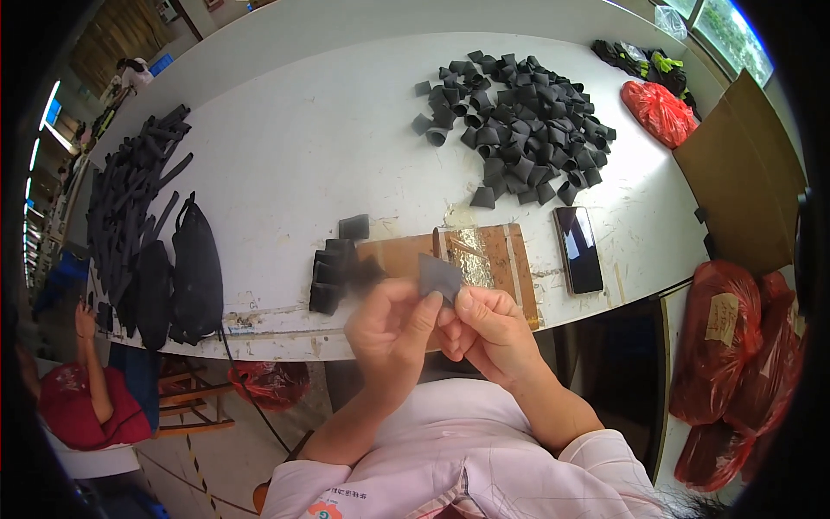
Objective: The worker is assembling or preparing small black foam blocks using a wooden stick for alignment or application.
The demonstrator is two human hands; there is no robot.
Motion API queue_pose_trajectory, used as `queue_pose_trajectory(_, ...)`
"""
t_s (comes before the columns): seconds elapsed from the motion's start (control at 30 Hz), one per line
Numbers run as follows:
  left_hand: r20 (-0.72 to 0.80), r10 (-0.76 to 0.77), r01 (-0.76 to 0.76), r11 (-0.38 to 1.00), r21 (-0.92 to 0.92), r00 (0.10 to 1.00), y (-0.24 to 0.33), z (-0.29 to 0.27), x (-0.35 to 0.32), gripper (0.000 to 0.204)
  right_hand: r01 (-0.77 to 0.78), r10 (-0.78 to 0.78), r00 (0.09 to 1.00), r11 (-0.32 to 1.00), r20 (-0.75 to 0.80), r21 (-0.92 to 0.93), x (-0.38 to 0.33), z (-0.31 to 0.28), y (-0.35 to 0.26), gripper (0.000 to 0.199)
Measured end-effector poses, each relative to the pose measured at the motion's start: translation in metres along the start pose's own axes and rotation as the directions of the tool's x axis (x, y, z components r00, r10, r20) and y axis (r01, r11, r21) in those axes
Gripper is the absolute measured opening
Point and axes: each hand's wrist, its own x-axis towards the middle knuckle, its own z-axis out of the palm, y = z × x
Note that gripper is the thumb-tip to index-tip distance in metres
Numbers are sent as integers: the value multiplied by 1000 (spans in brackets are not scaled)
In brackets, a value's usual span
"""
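Note:
Near the table's front edge, I hold a small dark grey tapered piece (439,274), which looks like foam or fabric, with both hands. My left hand (391,330) pinches its lower left side between thumb and fingers. From the other side my right hand (491,327) is closed on its lower right corner. Beneath and beyond the hands lies a brown cardboard sheet (512,259) with shiny tape across it. Several similar black pieces (327,275) sit stacked just left of my left hand. A large heap of black tapered tubes (527,121) spreads over the far right of the table.
A phone (579,251) lies to the right of the cardboard. Long black strips (130,190) and a black pouch (197,272) cover the left end. Red plastic bags (661,112) and a cardboard panel (735,173) stand at the right. Another person (91,398) sits at lower left.

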Motion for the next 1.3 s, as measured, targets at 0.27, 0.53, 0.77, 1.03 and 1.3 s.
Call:
queue_pose_trajectory(0.27,140,-90,38,940,338,986,-11,-10,-2,7,462,-628,744,236,229,-855,-5,-1,-7,19)
queue_pose_trajectory(0.53,78,151,-167,795,582,986,-26,0,-6,10,479,-582,504,-427,638,-767,5,-19,-1,20)
queue_pose_trajectory(0.77,175,335,-364,666,652,926,-41,7,-5,9,402,-445,380,-710,811,-578,7,-36,-1,25)
queue_pose_trajectory(1.03,142,300,-309,640,703,943,-51,-26,-3,7,434,-726,513,-240,457,-868,32,-38,-63,17)
queue_pose_trajectory(1.3,-240,285,56,529,847,928,-67,-119,51,15,195,-824,566,116,15,-974,51,-77,-97,12)
